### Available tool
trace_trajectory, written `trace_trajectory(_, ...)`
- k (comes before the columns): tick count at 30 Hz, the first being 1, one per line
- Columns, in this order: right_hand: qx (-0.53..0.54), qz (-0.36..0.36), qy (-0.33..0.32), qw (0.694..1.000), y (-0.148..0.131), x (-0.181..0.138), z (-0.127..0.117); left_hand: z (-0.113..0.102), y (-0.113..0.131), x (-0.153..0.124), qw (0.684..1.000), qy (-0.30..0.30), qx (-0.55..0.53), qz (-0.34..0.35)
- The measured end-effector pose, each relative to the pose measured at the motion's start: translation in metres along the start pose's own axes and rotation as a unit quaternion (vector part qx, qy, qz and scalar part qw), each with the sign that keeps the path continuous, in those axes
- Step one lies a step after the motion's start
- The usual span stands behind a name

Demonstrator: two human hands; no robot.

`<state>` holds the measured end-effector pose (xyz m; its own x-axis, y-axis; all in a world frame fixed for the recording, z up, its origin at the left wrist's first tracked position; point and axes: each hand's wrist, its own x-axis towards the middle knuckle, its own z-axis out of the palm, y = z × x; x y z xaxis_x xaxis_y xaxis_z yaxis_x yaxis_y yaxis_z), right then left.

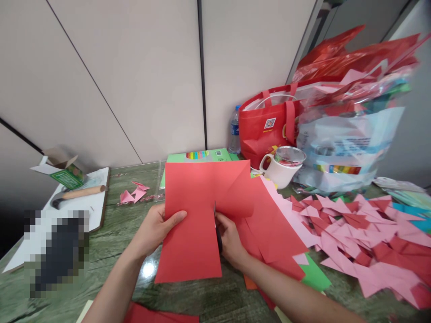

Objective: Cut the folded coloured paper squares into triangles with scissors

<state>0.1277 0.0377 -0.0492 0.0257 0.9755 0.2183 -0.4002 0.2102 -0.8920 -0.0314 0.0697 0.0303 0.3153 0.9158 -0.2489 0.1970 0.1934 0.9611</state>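
Observation:
A large sheet of red paper (pixel 190 220) is held up above the table, cut from its near edge to about its middle. My left hand (pixel 160 228) grips the sheet's left edge, thumb on top. In my right hand (pixel 229 240) is a pair of scissors (pixel 219 237) with black handles, mostly hidden by the hand and paper. The blade tip shows at the end of the cut. The right strip of the sheet curls up over my right hand. More red sheets (pixel 272 224) lie under and to the right.
Many folded pink and red paper pieces (pixel 357 237) cover the right side. Behind stand a white mug (pixel 281 170), a red bag (pixel 266 134), a water bottle (pixel 235 130) and a plastic bag (pixel 350 143). At left, a sickle (pixel 79 194) lies on a white board (pixel 96 211) near a small box (pixel 63 172).

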Motion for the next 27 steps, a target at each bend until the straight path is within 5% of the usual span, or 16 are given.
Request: trace_trajectory(27,-0.037,0.001,0.005,0.999,-0.0052,0.0008,0.0008,0.0003,0.002,-0.002,1.0,0.004,0.006,0.008)
